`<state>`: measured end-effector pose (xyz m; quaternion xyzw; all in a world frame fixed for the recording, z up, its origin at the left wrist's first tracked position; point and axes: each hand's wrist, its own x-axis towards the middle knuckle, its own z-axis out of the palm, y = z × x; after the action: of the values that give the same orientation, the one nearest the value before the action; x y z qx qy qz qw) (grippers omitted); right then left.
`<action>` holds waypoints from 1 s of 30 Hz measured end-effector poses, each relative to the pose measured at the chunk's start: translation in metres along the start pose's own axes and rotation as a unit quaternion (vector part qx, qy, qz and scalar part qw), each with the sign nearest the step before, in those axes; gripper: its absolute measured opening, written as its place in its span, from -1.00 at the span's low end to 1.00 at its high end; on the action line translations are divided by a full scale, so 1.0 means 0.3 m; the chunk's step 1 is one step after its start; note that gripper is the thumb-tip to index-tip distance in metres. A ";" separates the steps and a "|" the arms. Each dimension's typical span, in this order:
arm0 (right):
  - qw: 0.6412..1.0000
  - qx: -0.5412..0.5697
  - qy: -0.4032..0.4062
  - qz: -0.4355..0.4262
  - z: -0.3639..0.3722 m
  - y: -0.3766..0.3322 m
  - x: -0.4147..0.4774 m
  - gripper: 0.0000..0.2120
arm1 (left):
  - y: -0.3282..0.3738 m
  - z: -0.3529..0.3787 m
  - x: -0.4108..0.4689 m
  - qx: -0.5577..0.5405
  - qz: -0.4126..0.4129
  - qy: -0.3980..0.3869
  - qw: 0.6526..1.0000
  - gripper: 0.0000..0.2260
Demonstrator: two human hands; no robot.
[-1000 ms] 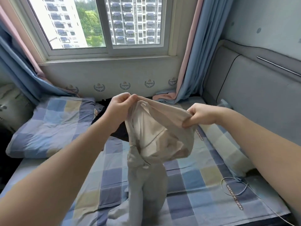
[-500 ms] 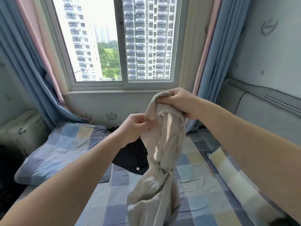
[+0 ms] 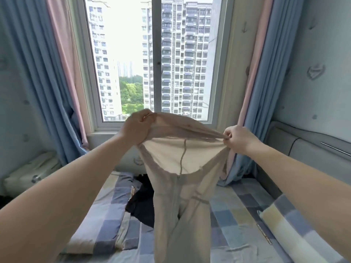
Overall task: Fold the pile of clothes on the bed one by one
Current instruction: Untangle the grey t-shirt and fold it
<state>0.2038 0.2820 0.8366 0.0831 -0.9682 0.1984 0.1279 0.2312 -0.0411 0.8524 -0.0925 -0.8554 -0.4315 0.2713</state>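
A pair of beige trousers (image 3: 182, 205) hangs in the air in front of me, waistband up and stretched wide, its legs dropping out of the bottom of the view. My left hand (image 3: 137, 126) grips the left side of the waistband. My right hand (image 3: 237, 139) pinches the right side. Behind the trousers, a dark garment (image 3: 141, 204) lies on the checked bed (image 3: 233, 215), partly hidden by the trousers.
A checked pillow (image 3: 106, 211) lies at the left and another (image 3: 288, 232) at the right. A grey padded headboard (image 3: 303, 147) runs along the right. The window (image 3: 155, 59) with blue and pink curtains is straight ahead. A pale case (image 3: 30, 173) stands at the far left.
The hands have moved apart and risen, spreading the waistband open from a bunched hold. The view has tilted up toward the window.
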 end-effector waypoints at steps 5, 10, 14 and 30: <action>0.933 0.337 -0.099 0.076 -0.008 -0.115 0.036 -0.83 | -0.078 -0.157 0.058 0.120 0.055 -0.046 0.990 -0.71; 0.857 0.460 -0.211 0.097 -0.031 -0.221 0.040 -0.59 | -0.156 -0.269 0.058 0.254 -0.029 -0.238 0.937 -0.72; 0.843 0.475 -0.235 0.091 -0.028 -0.257 0.023 -0.52 | -0.231 -0.320 0.025 0.308 -0.067 -0.280 0.907 -0.79; 0.773 0.591 -0.228 0.038 -0.237 -0.097 -0.460 -0.76 | 0.076 -0.324 -0.464 -0.332 -0.211 -0.058 0.918 -0.56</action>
<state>0.3567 0.2996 0.8716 0.1481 -0.6632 0.7116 -0.1782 0.3939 -0.0933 0.8390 -0.0197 -0.6767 -0.7318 0.0777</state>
